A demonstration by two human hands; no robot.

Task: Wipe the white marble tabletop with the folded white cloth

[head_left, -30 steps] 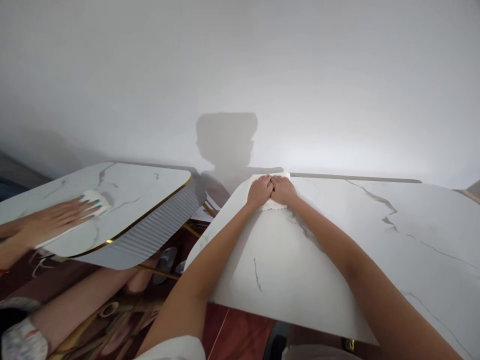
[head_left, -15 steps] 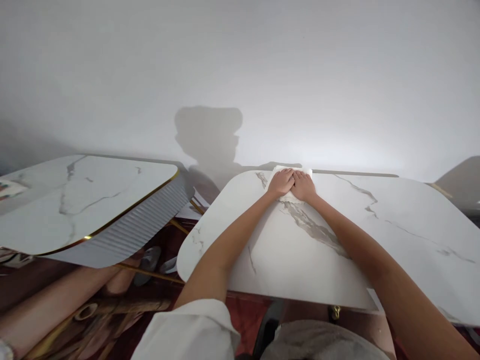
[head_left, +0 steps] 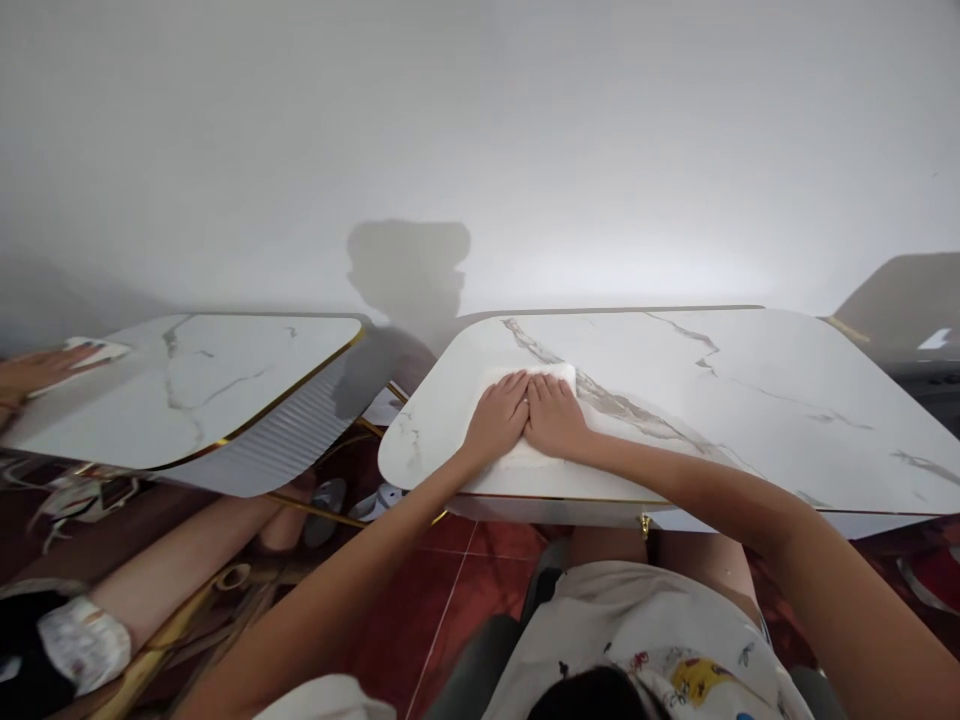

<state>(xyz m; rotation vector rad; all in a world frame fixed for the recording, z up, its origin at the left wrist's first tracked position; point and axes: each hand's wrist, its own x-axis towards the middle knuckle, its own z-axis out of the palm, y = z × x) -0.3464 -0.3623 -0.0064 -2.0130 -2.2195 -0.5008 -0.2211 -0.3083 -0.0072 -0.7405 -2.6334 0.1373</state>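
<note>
A white folded cloth [head_left: 547, 378] lies on a white marble-look table [head_left: 735, 400] in front of me. My left hand [head_left: 496, 417] and my right hand [head_left: 556, 415] lie side by side on the cloth, fingers stretched flat and pressing it to the tabletop near the table's front left corner. Both arms reach forward from the bottom of the view.
A second marble-look table [head_left: 225, 390] with a gold rim stands to the left. Another person's hand [head_left: 34, 368] rests on a white cloth [head_left: 97, 350] at its far left, and that person's leg [head_left: 172, 570] shows below. Red floor tiles [head_left: 427, 620] lie beneath. A grey wall rises behind.
My two hands have drawn the cloth from the table's far edge back toward me. The other person's hand has come back into view at the far left.
</note>
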